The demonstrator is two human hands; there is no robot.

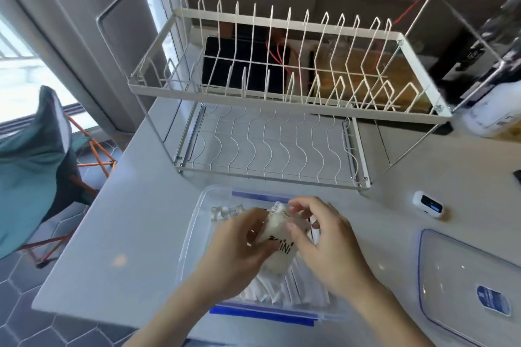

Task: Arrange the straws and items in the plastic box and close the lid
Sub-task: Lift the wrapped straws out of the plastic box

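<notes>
On the white counter (pixel 135 234), I'm gripping a small packet (pixel 277 245) with my left hand (pixel 239 245) and right hand (pixel 324 251), over the straws (pixel 282 287) lying in the open box (pixel 194 222). The lid (pixel 462 284) is lying just right; farther back, a rack (pixel 270 98) is standing.

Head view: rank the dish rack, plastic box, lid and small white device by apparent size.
1. dish rack
2. plastic box
3. lid, partly cut off by the frame, so its rank against the box is unsure
4. small white device

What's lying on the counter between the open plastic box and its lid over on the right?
Nothing: in the head view the counter between the plastic box and the lid is bare.
</notes>
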